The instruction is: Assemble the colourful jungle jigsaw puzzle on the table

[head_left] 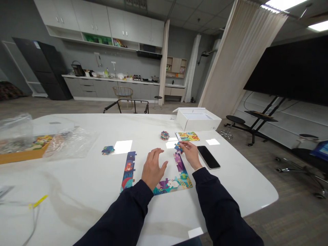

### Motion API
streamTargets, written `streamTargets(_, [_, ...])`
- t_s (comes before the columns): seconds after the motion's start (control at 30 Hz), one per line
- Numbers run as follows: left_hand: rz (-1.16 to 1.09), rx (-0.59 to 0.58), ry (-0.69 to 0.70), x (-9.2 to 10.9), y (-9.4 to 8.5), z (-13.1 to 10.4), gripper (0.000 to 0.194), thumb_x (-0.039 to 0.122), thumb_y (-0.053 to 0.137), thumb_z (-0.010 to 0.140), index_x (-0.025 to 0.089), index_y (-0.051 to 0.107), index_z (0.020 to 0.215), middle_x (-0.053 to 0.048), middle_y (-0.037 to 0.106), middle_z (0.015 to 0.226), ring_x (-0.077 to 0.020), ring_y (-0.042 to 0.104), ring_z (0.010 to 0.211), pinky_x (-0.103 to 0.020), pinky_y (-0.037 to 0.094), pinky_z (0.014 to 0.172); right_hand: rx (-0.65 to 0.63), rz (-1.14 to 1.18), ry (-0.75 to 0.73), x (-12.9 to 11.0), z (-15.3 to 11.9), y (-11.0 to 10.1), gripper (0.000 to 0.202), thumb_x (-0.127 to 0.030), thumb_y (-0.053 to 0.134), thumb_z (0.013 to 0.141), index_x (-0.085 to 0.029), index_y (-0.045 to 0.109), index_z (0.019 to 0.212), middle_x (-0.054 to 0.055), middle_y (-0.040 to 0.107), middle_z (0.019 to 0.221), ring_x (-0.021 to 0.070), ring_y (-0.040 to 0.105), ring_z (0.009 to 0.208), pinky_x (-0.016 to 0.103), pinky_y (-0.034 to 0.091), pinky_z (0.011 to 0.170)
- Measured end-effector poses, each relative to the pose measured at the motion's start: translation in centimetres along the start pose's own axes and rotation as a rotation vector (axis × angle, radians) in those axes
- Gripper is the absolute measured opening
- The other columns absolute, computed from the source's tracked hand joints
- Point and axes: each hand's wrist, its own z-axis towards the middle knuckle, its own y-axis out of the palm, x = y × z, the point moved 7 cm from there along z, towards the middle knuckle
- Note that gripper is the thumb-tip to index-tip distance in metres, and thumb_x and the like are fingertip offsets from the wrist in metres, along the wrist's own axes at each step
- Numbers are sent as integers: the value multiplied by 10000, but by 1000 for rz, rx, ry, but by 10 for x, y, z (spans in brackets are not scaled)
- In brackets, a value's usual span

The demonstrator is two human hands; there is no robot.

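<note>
Head | right fingers (188, 145) pinch puzzle piece (177, 148), axis unclear | left fingers (154, 155) parted, empty | left puzzle strip (128, 166) points away

Puzzle (173, 184), phone (208, 157) on white table (238, 191)

A phone (208, 157) lies on the table (238, 184); beyond the table stand a fridge (46, 73) and gold chair (123, 91), right of the table a screen (294, 70).
</note>
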Motion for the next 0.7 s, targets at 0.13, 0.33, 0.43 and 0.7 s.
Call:
streamTargets(0.13, [-4, -5, 10, 1, 0, 0, 396, 163, 661, 898, 265, 532, 1257, -87, 567, 1317, -285, 559, 1256, -471, 570, 997, -5, 18, 9, 0, 0, 0, 422, -505, 824, 740, -157, 745, 965, 102, 756, 858, 236, 718, 779, 332, 568, 631])
streamTargets(0.33, [13, -7, 25, 2, 0, 0, 386, 163, 664, 894, 268, 542, 1245, -90, 579, 1306, -290, 564, 1255, -495, 549, 1026, -13, 7, -4, 9, 3, 0, 431, -531, 790, 777, -153, 756, 982, 121, 759, 946, 225, 705, 775, 304, 547, 568])
streamTargets(0.43, [24, -8, 23, 1, 1, 0, 373, 158, 668, 893, 264, 548, 1230, -89, 583, 1294, -292, 563, 1258, -504, 520, 1065, -11, 3, -11, 11, 3, 0, 458, -545, 777, 792, -143, 766, 1013, 122, 755, 935, 211, 690, 731, 308, 544, 553])
streamTargets(0.7, [43, -16, 21, 0, 3, -1, 358, 169, 675, 898, 256, 551, 1222, -89, 581, 1304, -291, 558, 1260, -502, 503, 1083, 7, 15, 12, 10, 2, -1, 460, -533, 808, 757, -153, 782, 1016, 125, 774, 996, 239, 721, 860, 348, 579, 702])
